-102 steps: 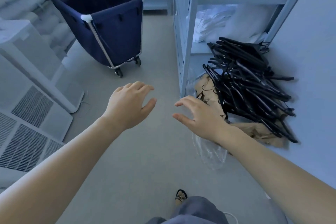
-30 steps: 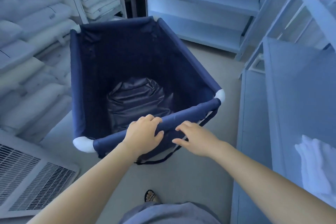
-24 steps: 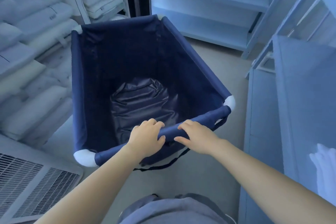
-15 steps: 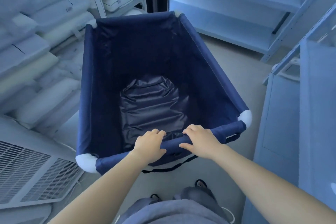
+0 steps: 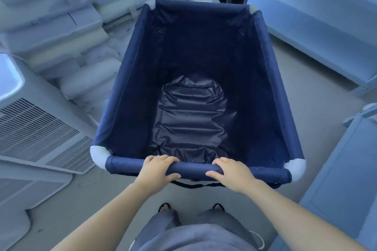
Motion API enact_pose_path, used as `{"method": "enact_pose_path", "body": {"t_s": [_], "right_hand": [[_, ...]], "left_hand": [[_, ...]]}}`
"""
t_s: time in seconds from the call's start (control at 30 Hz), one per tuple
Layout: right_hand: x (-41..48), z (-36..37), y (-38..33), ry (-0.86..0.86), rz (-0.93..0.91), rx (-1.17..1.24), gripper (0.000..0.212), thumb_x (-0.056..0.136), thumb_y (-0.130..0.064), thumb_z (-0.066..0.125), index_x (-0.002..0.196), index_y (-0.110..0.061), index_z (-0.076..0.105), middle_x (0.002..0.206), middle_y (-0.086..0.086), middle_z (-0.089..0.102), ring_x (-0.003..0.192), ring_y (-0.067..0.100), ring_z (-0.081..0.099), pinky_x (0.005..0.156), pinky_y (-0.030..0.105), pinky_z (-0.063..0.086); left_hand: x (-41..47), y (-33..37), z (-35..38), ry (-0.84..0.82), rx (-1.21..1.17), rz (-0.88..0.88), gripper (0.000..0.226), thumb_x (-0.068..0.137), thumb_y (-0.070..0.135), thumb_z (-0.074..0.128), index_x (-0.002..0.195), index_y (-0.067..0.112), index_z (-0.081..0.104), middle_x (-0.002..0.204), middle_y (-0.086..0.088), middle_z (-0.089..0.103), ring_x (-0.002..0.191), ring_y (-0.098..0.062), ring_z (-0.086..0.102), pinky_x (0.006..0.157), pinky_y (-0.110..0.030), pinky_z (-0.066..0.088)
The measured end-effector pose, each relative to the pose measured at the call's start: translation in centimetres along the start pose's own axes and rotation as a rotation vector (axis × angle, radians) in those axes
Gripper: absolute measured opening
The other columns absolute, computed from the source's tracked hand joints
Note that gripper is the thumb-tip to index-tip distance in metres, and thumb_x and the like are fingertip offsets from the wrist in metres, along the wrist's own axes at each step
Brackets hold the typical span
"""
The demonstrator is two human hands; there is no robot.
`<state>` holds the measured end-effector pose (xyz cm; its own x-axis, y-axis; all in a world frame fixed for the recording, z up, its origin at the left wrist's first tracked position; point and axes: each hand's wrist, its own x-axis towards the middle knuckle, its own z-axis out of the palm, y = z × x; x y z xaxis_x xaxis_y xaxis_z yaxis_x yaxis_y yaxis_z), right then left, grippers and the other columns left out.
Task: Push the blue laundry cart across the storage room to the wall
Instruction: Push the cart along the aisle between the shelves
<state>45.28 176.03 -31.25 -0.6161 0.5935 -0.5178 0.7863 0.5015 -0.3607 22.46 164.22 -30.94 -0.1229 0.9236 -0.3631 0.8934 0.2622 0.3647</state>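
The navy-blue fabric laundry cart with white plastic corner caps stands on the grey floor directly in front of the person, in the aisle between the stacked white pillows and bedding on the left and the pale blue metal shelving on the far right. A white louvred appliance sits just beside the cart's near left corner.

The left hand and the right hand both sit on the fabric-sleeved near top rail, a little apart around its middle. On each hand the fingers curl over the top of the rail while the thumb wraps underneath, so each is closed around the bar.

Only a dark, shiny, crumpled liner shows at the bottom, so the cart is probably light and should roll easily. The sides are soft cloth that would give under a push, and the stiffness lies in the rails under the sleeves. That makes the near rail the right place to hold. With the hands close together near the centre, steering leverage is modest, and a light cart may swivel. A wider grip toward the white corners would likely hold the heading better. The left clearance looks tight, so the corner could catch the appliance or the pillows. The wheels are hidden below.
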Motion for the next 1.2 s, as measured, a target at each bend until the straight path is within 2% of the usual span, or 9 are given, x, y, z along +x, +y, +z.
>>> {"method": "enact_pose_path", "body": {"t_s": [0.13, 0.23, 0.43, 0.57, 0.77, 1.2], "right_hand": [[-0.2, 1.3, 0.1, 0.144, -0.053, -0.107, 0.046, 0.089, -0.063, 0.034, 0.107, -0.025, 0.054, 0.103, -0.010, 0.061, 0.092, 0.016, 0.056, 0.077, 0.031, 0.037], [-0.3, 1.6, 0.3, 0.202, -0.079, -0.161, 0.047, 0.089, -0.064, 0.033, 0.104, -0.026, 0.055, 0.099, -0.010, 0.062, 0.090, 0.016, 0.057, 0.073, 0.031, 0.038], [-0.4, 1.8, 0.2, 0.209, -0.088, -0.164, 0.047, 0.090, -0.063, 0.034, 0.107, -0.024, 0.055, 0.100, -0.009, 0.062, 0.090, 0.016, 0.057, 0.075, 0.031, 0.039], [-0.7, 1.8, -0.2, 0.204, -0.048, -0.183, 0.049, 0.091, -0.063, 0.033, 0.110, -0.024, 0.054, 0.103, -0.009, 0.062, 0.093, 0.016, 0.057, 0.079, 0.031, 0.039], [-0.6, 1.4, -1.2, 0.161, 0.022, -0.132, 0.047, 0.093, -0.059, 0.034, 0.111, -0.020, 0.053, 0.104, -0.004, 0.061, 0.094, 0.019, 0.054, 0.087, 0.033, 0.039], [-0.5, 3.0, -4.8, 0.247, 0.192, -0.192, 0.049, 0.094, -0.057, 0.032, 0.112, -0.016, 0.053, 0.105, 0.002, 0.060, 0.094, 0.023, 0.055, 0.084, 0.034, 0.041]], "left_hand": [[-1.8, -0.9, 1.5, 0.157, 0.030, 0.036, 0.043, 0.091, 0.041, 0.054, 0.132, 0.030, 0.047, 0.128, 0.011, 0.056, 0.123, -0.015, 0.048, 0.106, -0.030, 0.027], [-1.9, -1.4, 1.3, 0.141, 0.030, 0.053, 0.044, 0.092, 0.043, 0.050, 0.134, 0.031, 0.044, 0.131, 0.012, 0.053, 0.125, -0.013, 0.045, 0.107, -0.029, 0.024], [-2.0, -3.5, 0.2, 0.082, -0.008, 0.039, 0.040, 0.092, 0.044, 0.050, 0.130, 0.032, 0.045, 0.127, 0.014, 0.053, 0.121, -0.013, 0.044, 0.105, -0.030, 0.024], [-1.6, -3.8, -0.1, 0.039, 0.004, 0.053, 0.039, 0.093, 0.046, 0.048, 0.130, 0.033, 0.044, 0.122, 0.015, 0.053, 0.117, -0.012, 0.044, 0.102, -0.029, 0.024], [-1.1, -4.6, -0.5, 0.057, -0.013, 0.104, 0.036, 0.094, 0.044, 0.047, 0.128, 0.034, 0.044, 0.118, 0.016, 0.054, 0.114, -0.011, 0.044, 0.102, -0.028, 0.022], [0.8, -7.6, -2.2, 0.031, 0.048, 0.242, 0.034, 0.095, 0.043, 0.045, 0.128, 0.035, 0.043, 0.118, 0.013, 0.054, 0.115, -0.012, 0.044, 0.102, -0.028, 0.022]]}}
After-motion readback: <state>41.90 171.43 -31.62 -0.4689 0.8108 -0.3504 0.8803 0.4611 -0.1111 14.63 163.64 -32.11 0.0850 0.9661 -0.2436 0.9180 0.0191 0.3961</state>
